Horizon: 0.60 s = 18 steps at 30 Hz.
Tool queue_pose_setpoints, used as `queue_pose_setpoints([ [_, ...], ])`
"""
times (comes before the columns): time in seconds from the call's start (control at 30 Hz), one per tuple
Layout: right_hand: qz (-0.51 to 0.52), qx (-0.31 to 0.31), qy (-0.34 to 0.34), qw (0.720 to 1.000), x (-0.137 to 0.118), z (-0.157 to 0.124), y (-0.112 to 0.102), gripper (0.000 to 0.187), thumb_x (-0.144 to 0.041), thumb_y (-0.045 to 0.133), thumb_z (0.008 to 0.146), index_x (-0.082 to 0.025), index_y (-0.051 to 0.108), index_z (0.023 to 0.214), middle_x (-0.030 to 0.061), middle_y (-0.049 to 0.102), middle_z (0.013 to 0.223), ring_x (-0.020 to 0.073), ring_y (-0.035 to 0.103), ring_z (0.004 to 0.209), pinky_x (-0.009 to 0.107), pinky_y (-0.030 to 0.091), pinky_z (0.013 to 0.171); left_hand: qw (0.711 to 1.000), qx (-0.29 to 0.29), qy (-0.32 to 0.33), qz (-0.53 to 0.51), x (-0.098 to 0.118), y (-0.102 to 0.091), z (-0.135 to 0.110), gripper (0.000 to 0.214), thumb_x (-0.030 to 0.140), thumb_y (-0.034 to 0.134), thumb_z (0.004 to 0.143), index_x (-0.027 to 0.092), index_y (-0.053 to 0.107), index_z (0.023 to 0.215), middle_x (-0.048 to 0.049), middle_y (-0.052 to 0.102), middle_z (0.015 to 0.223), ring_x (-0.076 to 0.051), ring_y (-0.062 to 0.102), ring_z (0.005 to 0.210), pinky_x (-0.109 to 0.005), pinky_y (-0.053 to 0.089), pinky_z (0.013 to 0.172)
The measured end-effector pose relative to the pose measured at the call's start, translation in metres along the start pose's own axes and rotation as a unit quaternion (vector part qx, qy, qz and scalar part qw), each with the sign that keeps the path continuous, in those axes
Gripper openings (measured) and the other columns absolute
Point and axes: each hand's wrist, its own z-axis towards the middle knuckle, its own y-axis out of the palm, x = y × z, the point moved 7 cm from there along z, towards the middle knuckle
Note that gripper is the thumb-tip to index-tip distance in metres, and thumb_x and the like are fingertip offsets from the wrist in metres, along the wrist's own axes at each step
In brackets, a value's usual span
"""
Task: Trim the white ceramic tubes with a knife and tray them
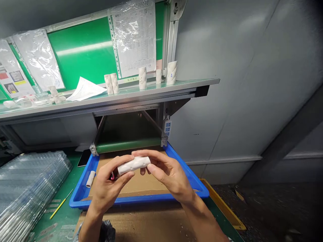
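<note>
A white tube [135,164] with small round marks along its side lies nearly level between my two hands. My left hand [107,183] is closed on its left end with the thumb below and fingers above. On the right end, my right hand [174,174] pinches it between thumb and fingers. Something small and pink [112,175] shows by my left palm; what it is I cannot make out. Below the hands is a blue tray [136,200] lined with brown cardboard [141,186]. Another white tube [90,179] rests inside its left side.
Behind the tray a green conveyor belt [128,144] ends under a shelf [126,101] bearing several upright white tubes [142,78]. Stacked clear plastic trays [32,181] stand at left, near a yellow pen-like tool [58,208]. A yellow crate [222,205] sits low at right.
</note>
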Motion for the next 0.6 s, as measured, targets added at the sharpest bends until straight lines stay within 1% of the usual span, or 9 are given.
queue_pose_setpoints([
  [0.07,0.013,0.014,-0.01,1.0,-0.001,-0.001,0.001,0.025,-0.039,0.07,0.104,-0.03,0.082,0.123,0.0077,0.082,0.123,0.0201,0.073,0.088,0.034,0.065,0.081,1.0,0.002,0.017,-0.006,0.002,0.001,-0.001,0.032,0.029,0.084,0.098,0.03,0.081,0.13,-0.0057,0.083,0.117,-0.018,0.078,0.094,-0.018,0.059,0.073],
  [0.17,0.036,0.027,-0.028,0.999,-0.001,-0.002,0.001,0.023,-0.039,0.071,0.103,-0.03,0.082,0.121,0.0078,0.081,0.126,0.0205,0.072,0.091,0.034,0.064,0.08,0.998,0.002,0.05,-0.026,0.007,0.004,-0.001,0.037,0.023,0.085,0.097,0.033,0.08,0.132,-0.0033,0.084,0.115,-0.016,0.079,0.095,-0.017,0.061,0.08],
  [0.23,0.041,0.031,-0.034,0.998,0.0,-0.003,0.001,0.022,-0.039,0.071,0.103,-0.03,0.082,0.12,0.0077,0.081,0.126,0.0202,0.071,0.09,0.033,0.063,0.078,0.997,0.005,0.064,-0.03,0.01,0.005,-0.002,0.039,0.021,0.085,0.096,0.034,0.079,0.133,-0.002,0.084,0.116,-0.014,0.079,0.095,-0.015,0.061,0.082],
  [0.4,0.044,0.033,-0.038,0.998,-0.003,-0.003,0.002,0.023,-0.042,0.071,0.103,-0.03,0.083,0.118,0.008,0.08,0.122,0.0221,0.072,0.095,0.034,0.062,0.079,0.997,0.014,0.08,-0.016,0.015,0.007,-0.002,0.042,0.02,0.087,0.094,0.035,0.08,0.133,-0.0008,0.084,0.114,-0.012,0.078,0.091,-0.014,0.061,0.082],
  [0.5,0.052,0.032,-0.046,0.997,-0.007,-0.004,0.002,0.021,-0.04,0.071,0.104,-0.03,0.083,0.118,0.007,0.08,0.12,0.0205,0.071,0.095,0.032,0.06,0.079,0.996,0.017,0.09,-0.012,0.017,0.007,-0.003,0.043,0.019,0.088,0.094,0.034,0.08,0.134,-0.0008,0.085,0.112,-0.012,0.078,0.089,-0.014,0.061,0.081],
  [0.6,0.059,0.032,-0.05,0.996,-0.008,-0.005,0.003,0.02,-0.039,0.072,0.103,-0.032,0.084,0.118,0.0057,0.08,0.118,0.0194,0.07,0.093,0.031,0.059,0.078,0.996,0.018,0.093,-0.004,0.016,0.006,-0.004,0.042,0.019,0.086,0.095,0.034,0.08,0.134,-0.0018,0.085,0.115,-0.014,0.078,0.092,-0.016,0.062,0.083],
])
